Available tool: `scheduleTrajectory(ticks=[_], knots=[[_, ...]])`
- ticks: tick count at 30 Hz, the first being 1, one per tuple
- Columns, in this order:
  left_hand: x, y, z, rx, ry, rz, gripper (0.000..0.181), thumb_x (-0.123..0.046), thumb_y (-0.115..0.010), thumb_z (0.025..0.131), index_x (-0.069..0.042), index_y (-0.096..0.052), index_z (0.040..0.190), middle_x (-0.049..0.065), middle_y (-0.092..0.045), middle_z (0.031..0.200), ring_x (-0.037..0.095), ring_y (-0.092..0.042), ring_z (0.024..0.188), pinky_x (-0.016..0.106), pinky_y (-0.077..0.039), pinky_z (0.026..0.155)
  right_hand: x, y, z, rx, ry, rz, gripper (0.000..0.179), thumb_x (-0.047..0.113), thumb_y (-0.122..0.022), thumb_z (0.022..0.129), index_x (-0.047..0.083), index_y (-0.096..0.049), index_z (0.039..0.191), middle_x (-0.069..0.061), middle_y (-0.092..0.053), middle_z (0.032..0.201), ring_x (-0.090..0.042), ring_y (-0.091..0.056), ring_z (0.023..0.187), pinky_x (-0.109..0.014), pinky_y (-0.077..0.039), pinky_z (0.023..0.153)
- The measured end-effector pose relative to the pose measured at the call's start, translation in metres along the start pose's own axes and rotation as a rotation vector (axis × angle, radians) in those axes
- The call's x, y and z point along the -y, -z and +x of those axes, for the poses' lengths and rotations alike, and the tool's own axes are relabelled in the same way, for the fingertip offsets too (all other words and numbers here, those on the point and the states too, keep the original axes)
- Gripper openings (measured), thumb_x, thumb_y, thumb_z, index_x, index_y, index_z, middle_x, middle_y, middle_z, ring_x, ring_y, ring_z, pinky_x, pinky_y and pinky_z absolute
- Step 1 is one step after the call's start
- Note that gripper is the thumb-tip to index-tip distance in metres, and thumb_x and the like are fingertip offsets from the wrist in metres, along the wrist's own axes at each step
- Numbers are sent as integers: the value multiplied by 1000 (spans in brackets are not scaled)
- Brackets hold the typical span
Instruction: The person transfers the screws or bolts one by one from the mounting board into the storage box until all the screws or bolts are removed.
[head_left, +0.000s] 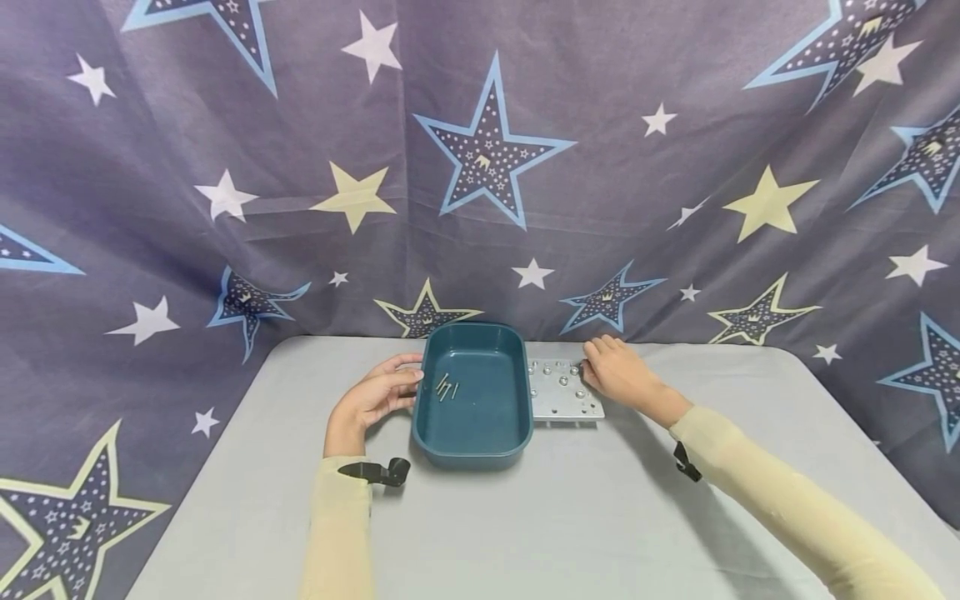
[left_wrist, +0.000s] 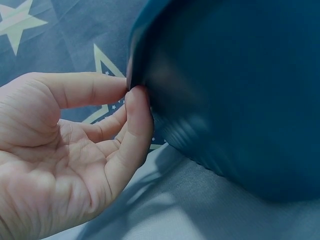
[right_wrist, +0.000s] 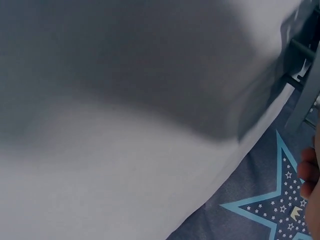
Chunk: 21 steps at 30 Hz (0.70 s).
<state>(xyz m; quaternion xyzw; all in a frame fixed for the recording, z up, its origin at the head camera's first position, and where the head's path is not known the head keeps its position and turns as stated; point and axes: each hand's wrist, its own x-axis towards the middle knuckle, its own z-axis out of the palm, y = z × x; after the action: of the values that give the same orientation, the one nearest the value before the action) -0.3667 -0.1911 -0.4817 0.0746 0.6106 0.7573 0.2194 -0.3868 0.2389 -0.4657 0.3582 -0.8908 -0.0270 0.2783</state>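
Note:
A deep blue-green plastic bin (head_left: 474,433) stands on the table, with several small brass-coloured pins (head_left: 447,387) lying inside toward its left wall. My left hand (head_left: 378,390) pinches the bin's left rim between thumb and forefinger, which shows closely in the left wrist view. Right against the bin is a silver metal plate (head_left: 558,404), raised on short legs, with several round bolt heads and small holes on top. At the plate's far right corner, my right hand (head_left: 618,372) has its fingers curled in; I cannot tell what is between them.
A pale grey cloth covers the table (head_left: 480,533). Behind it hangs a dark star-patterned curtain (head_left: 480,250), close to the far edges of the bin and plate. Black straps with small mounts (head_left: 378,472) sit on both wrists.

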Motion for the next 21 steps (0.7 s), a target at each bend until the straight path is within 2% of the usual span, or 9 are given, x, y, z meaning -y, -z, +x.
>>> scheduleTrajectory(ticks=[8,17,21], knots=[[0,-1,0,0,2,-7,56,-1,-49,103,6,-25,153,-2,-69,101,10,-68,89,25,-57,75,0,1,-1,42,-71,72,10,8,-56,92,6,-48,87,-5,-46,75,-23,-44,72,-35,-40,64],[2,1,2,0,3,9,55,-2,-48,104,6,-25,153,-2,-69,101,10,-68,89,24,-57,75,2,7,1,-39,-60,131,12,0,-62,87,4,-51,87,-5,-47,73,-22,-44,69,-35,-40,61],[3,3,4,0,3,10,55,-2,-47,104,6,-25,153,-3,-69,101,10,-68,89,24,-57,75,3,9,3,-36,-56,144,11,0,-63,87,3,-53,89,-6,-50,74,-22,-46,70,-36,-43,63]])
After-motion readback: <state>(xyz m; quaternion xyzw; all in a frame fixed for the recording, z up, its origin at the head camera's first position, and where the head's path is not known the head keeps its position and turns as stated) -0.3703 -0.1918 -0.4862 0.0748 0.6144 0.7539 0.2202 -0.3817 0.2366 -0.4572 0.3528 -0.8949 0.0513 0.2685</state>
